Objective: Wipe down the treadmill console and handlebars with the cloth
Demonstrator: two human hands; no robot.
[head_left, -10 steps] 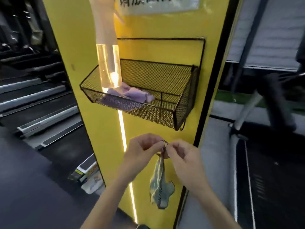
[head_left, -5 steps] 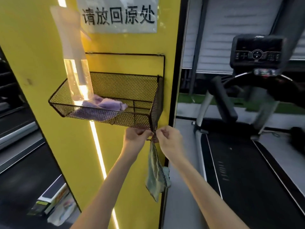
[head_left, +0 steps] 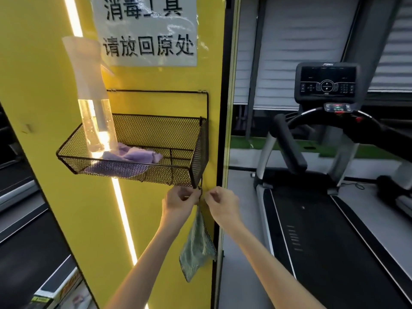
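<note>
A green-grey cloth (head_left: 197, 246) hangs by its top corner from a small hook under the right end of a black mesh basket (head_left: 178, 139) on a yellow pillar. My left hand (head_left: 179, 200) and my right hand (head_left: 221, 202) pinch the cloth's top at the hook, one on each side. To the right stands the treadmill, with its dark console (head_left: 326, 82) and curved black handlebars (head_left: 287, 139).
A clear spray bottle (head_left: 93, 108) and a purple cloth (head_left: 131, 156) sit in the basket. A white paper sign (head_left: 147, 34) hangs above. The treadmill belt (head_left: 323, 237) lies at the right. More machines stand at the far left.
The view has swung right and up, bringing the treadmill into sight. Both hands have risen with the cloth's top corner to the hook under the basket.
</note>
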